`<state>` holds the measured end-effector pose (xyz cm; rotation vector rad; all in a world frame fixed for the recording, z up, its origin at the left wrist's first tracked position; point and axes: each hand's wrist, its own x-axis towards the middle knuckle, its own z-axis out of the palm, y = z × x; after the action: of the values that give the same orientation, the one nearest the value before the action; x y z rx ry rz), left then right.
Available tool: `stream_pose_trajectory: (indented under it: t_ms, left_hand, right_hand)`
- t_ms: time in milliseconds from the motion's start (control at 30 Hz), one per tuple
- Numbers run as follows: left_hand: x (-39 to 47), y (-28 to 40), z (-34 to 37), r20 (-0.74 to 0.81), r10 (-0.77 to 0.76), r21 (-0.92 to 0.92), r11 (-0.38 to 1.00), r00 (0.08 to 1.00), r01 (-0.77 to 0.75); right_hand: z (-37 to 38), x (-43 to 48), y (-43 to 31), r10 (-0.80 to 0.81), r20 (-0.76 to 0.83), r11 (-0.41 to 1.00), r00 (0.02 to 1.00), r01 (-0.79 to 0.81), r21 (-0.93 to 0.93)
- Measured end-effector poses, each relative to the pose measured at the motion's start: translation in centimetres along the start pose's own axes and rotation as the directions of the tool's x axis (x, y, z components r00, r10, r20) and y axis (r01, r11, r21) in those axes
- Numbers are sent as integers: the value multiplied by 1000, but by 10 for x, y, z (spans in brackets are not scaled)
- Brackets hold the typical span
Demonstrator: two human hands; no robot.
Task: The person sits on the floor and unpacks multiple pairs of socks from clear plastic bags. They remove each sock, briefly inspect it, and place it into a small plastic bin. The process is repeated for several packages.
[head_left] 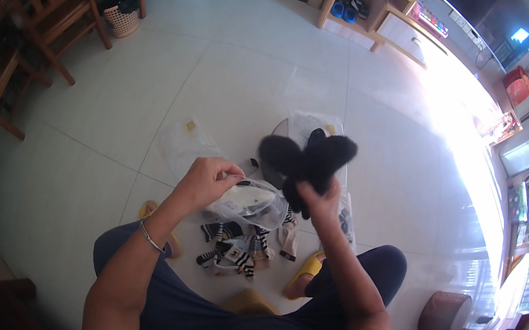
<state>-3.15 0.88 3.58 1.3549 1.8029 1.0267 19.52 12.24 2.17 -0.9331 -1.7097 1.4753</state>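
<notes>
My left hand (206, 181) pinches the rim of a clear plastic bag (269, 215), with something pale inside it. Held up beside the bag's mouth, a bundle of fuzzy black socks (320, 158) is gripped in my right hand (320, 203); the bundle is slightly blurred. Below the bag, several striped socks (234, 252) lie in a loose pile on the floor between my feet. A beige sock (288, 242) with a dark cuff rests at the pile's right side. Behind the black bundle, another clear plastic bag (301, 118) is partly hidden.
A flattened clear plastic bag (184, 143) spreads on the tiled floor (237, 76) to the left. Wooden chairs (54, 9) and a perforated waste basket (121, 21) stand far left. A cabinet (402, 33) with shoes is at the back. A brown round stool (444, 314) sits right.
</notes>
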Motion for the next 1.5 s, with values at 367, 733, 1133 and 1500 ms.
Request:
stream_pose_trajectory:
  t_ms: [367, 733, 1133, 1500]
  left_hand:
    - [3, -3, 5, -27, 55, -238, 970, 998, -59]
    - [1, 3, 14, -34, 202, -73, 976, 979, -204]
    - [-1, 5, 18, -34, 362, -3, 932, 932, -362]
    - [-6, 5, 20, 54, 220, -74, 974, 974, -216]
  right_hand:
    - [50, -21, 1, -581, 519, 464, 628, 778, -422]
    - [68, 0, 33, -172, 612, 657, 772, 553, -513]
    - [86, 7, 38, 9, 592, 705, 806, 415, -575]
    - [86, 7, 53, -101, 704, 598, 703, 608, -521]
